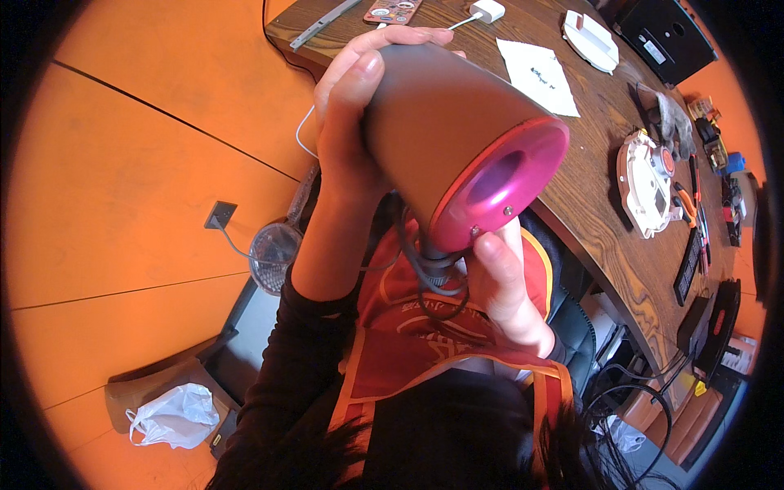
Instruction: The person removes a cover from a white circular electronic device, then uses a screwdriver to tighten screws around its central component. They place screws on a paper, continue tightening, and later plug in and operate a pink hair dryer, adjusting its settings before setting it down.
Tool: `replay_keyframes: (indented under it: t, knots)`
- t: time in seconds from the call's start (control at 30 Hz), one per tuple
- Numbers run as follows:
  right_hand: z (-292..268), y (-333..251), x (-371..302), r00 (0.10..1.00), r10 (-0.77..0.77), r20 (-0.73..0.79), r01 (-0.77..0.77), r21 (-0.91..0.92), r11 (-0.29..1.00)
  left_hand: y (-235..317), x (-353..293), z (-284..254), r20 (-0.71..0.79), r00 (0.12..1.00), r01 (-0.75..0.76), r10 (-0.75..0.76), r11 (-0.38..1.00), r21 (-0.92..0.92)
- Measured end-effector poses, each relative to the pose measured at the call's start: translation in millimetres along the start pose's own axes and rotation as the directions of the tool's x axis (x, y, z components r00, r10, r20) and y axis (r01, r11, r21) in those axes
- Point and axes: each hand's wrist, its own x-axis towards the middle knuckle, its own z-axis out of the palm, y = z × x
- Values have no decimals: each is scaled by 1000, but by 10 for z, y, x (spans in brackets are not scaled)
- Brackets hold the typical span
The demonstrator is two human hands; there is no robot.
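Close in front of me is a hair dryer (445, 122) with a grey cylindrical body. Its magenta end face, with a round central opening and two small screws near the edge, is tilted down to the right. My left hand (347, 114) wraps round the far left side of the grey body. Below the magenta rim, my right hand (502, 282) is closed with its thumb against the edge beside a screw; the rest of its grip is partly hidden. A dark cable (433, 278) hangs in loops beneath the dryer, in front of my red apron (392, 318).
On the wooden table (588, 208) lie a white paper (539, 77) with small dark pieces, a white adapter (487, 10), a white plastic part (590, 41), an opened white device (645, 184), a grey glove (670, 118) and orange-handled pliers (686, 204). A bin with a white bag (175, 416) stands lower left.
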Motion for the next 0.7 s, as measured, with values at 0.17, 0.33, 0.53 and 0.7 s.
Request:
replay_keyframes:
  t: [0.17,0.33,0.53,0.7]
  knots:
    - [7,-61,23,999,49,9,-49,11,999,-15,-20,3,-15,1000,17,-17,1000,-17]
    - [46,-156,22,992,121,-33,-120,13,993,-60,-39,11,-10,1000,15,-16,995,-96]
    - [53,-215,24,967,249,-57,-254,-95,963,-97,34,-68,-50,978,193,-204,967,-163]
    - [41,-178,44,976,207,-71,-217,-185,958,-170,1,-58,-176,958,178,-224,953,-245]
